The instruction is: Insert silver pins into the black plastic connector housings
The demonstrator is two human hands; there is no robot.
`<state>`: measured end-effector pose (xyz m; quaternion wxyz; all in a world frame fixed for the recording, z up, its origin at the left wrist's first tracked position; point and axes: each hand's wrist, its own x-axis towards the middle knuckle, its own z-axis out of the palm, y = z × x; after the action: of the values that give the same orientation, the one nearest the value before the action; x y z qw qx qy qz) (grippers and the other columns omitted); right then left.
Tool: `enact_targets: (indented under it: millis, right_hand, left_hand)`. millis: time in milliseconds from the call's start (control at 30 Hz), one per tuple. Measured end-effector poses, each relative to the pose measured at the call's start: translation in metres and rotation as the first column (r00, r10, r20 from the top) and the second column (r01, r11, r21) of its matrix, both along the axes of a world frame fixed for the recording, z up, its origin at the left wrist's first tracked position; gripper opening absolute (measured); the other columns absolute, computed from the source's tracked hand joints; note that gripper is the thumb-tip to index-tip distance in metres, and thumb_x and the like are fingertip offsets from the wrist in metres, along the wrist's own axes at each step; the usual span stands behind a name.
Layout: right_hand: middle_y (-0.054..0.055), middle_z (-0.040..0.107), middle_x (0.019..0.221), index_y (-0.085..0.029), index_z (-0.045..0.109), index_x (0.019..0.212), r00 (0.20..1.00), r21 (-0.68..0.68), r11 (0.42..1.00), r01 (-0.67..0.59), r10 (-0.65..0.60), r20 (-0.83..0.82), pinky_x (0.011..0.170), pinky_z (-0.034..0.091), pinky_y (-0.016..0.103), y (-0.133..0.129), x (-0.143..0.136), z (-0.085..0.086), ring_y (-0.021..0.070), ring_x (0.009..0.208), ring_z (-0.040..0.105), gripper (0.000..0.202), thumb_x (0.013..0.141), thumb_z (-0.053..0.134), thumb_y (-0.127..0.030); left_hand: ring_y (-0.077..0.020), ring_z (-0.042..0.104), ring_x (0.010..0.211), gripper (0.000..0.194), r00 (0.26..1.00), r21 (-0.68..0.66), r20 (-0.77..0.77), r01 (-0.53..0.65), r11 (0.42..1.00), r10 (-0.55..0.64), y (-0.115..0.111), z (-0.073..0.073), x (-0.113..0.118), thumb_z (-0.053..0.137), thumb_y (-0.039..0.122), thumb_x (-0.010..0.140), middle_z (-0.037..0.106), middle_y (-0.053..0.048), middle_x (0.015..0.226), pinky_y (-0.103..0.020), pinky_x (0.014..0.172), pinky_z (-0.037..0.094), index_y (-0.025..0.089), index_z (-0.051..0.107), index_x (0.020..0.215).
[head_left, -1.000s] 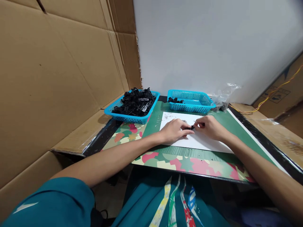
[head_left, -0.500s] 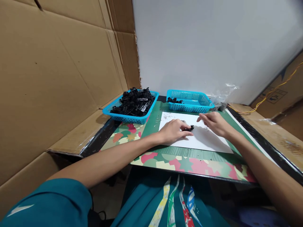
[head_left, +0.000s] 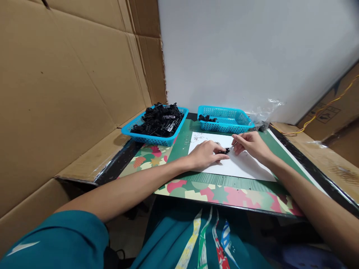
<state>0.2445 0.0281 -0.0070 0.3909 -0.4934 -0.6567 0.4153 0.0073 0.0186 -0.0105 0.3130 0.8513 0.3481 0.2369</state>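
Observation:
My left hand (head_left: 206,154) rests on a white sheet of paper (head_left: 244,170), its thumb and fingers closed around a small black plastic part (head_left: 227,151). The end of that part sticks out to the right of the fingertips. Just beyond it, my right hand (head_left: 249,145) pinches a thin, light metal piece (head_left: 232,148), whose tip is at or near the black part; contact is too small to tell. Tiny metal pieces (head_left: 198,137) lie scattered at the paper's far left corner. More small pieces sit behind my left hand, partly hidden.
A blue basket (head_left: 165,142) heaped with black plastic parts stands at the back left. Another blue basket (head_left: 224,129) at the back right holds several black parts. Beside it is a clear plastic bag (head_left: 263,119). Cardboard (head_left: 84,74) walls in the left side.
My right hand has moved slightly left to the black part, and a thin metal piece now shows at its fingertips. My left hand keeps its hold in nearly the same spot.

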Motion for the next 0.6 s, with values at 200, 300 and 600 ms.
enact_targets:
  millis: [200,300,600]
  right_hand:
    - [0.012,0.075,0.069,-0.015,0.073,0.069,0.992,0.097,0.994,-0.045,0.034,0.118,0.059,0.059,0.033,-0.0030,0.0004,0.0049,0.0197,0.057,0.071,0.050,0.079,0.080,-0.063]
    - [0.011,0.074,0.067,-0.016,0.073,0.068,0.982,0.137,0.987,-0.079,0.053,0.180,0.057,0.055,0.032,-0.0015,0.0009,0.0046,0.0183,0.055,0.069,0.050,0.081,0.077,-0.064]
    - [0.010,0.074,0.067,-0.017,0.072,0.070,0.983,0.129,0.986,-0.108,0.087,0.161,0.056,0.056,0.033,0.0028,0.0025,-0.0044,0.0185,0.055,0.069,0.050,0.081,0.077,-0.065]
  left_hand:
    - [-0.0257,0.075,0.095,0.040,1.000,-0.012,-0.002,-0.023,1.000,0.023,-0.0011,0.0011,0.0000,0.075,0.046,0.093,0.080,-0.014,0.119,-0.037,0.080,0.053,0.017,0.082,0.119]
    - [-0.0258,0.075,0.095,0.040,1.000,-0.014,-0.001,-0.023,1.000,0.023,-0.0005,0.0003,-0.0002,0.075,0.047,0.093,0.081,-0.013,0.115,-0.037,0.080,0.053,0.017,0.082,0.120]
    - [-0.0234,0.075,0.085,0.037,0.999,-0.081,0.038,-0.004,0.997,0.007,0.0021,-0.0039,0.0001,0.074,0.045,0.094,0.082,-0.010,0.090,-0.034,0.075,0.051,0.016,0.083,0.116]
